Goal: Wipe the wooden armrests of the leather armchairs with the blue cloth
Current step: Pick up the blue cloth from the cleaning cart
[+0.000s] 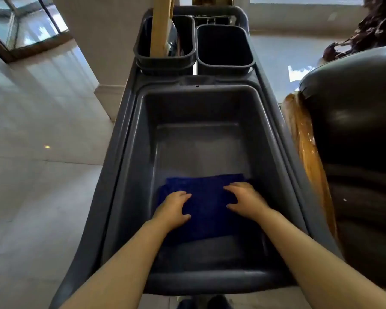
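Blue cloth (206,207) lies flat directly beneath both hands, long axis running between them; left hand (173,208) and right hand (246,200) rest equally near, fingers spread, holding nothing.

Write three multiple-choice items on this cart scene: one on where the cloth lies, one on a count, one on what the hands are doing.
1. Where is the blue cloth?
A. on the floor
B. in the cart's large grey tub
C. on the armchair

2. How many small dark bins stand at the cart's far end?
A. one
B. two
C. four

3. The left hand and right hand are:
A. resting spread on the cloth
B. wiping the wooden armrest
C. gripping the cart's rim

Key: 1 B, cloth lies on the tub floor; 2 B, left bin and right bin; 3 A, fingers open on the cloth.
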Demonstrator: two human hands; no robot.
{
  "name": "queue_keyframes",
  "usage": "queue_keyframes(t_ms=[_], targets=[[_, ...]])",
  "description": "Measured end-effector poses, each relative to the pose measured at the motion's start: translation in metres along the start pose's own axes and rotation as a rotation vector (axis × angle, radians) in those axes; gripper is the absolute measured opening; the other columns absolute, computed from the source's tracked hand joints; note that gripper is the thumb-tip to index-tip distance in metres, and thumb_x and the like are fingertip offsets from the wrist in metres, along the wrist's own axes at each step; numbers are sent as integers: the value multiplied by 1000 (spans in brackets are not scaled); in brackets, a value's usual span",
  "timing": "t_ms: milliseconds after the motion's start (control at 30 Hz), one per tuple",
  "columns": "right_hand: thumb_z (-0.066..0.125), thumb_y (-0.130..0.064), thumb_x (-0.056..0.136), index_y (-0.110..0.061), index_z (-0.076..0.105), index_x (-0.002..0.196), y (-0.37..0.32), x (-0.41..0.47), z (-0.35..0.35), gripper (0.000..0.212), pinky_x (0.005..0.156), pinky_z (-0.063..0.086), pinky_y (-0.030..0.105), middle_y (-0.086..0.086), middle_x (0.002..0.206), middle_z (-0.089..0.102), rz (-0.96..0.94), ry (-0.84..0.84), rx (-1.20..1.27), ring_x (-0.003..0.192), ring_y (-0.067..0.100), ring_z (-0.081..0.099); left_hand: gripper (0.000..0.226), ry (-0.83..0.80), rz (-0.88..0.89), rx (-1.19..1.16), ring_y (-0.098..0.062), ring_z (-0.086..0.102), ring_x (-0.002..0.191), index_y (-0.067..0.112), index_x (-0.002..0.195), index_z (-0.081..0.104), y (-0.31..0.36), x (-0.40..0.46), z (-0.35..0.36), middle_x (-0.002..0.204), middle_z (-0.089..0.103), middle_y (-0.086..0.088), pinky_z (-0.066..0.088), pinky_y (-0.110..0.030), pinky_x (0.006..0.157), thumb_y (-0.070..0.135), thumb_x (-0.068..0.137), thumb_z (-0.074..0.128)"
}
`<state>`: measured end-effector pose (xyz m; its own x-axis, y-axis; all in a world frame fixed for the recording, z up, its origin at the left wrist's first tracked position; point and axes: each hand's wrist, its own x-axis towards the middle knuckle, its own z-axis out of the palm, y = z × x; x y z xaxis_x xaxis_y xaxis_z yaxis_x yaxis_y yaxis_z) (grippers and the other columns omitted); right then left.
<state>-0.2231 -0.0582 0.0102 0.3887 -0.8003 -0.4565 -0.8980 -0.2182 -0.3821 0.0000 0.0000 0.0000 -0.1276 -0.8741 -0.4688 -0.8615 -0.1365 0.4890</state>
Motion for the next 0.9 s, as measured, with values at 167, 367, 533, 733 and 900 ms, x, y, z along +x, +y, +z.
queue_keyframes(t_ms=[167,367,533,733,900], targets=[[59,-12,85,-16,54,124,1,2,18,40,93,42,33,4,126,54,43,200,-27,118,22,43,53,259,-60,23,-15,34,133,18,136,38,1,-3,16,146,39,1,29,-30,109,15,86,57],[59,-7,81,-19,63,99,6,1,16,22,81,46,31,3,111,63,113,165,77,105,24,55,33,309,-93,40,-18,54,110,17,115,55,1,-5,14,121,59,-1,46,-33,90,11,82,60],[69,-6,74,-19,69,85,6,-1,-5,17,68,47,23,0,82,65,161,152,360,76,13,60,16,202,-176,-59,-23,59,97,18,87,62,-2,-2,-8,100,67,-3,48,-35,87,8,75,64],[73,-8,69,-20,71,78,-7,-19,-48,15,50,39,4,-8,67,63,72,257,399,61,-1,56,24,150,-140,-355,-18,62,78,22,65,62,1,-17,-74,75,67,-3,51,-33,79,2,65,75],[73,-6,69,-18,73,81,-21,-49,-103,17,65,47,14,-6,69,67,-14,434,454,66,5,62,20,194,-7,-391,-9,61,70,21,71,64,38,-40,-130,71,64,4,46,-17,60,3,69,73]])
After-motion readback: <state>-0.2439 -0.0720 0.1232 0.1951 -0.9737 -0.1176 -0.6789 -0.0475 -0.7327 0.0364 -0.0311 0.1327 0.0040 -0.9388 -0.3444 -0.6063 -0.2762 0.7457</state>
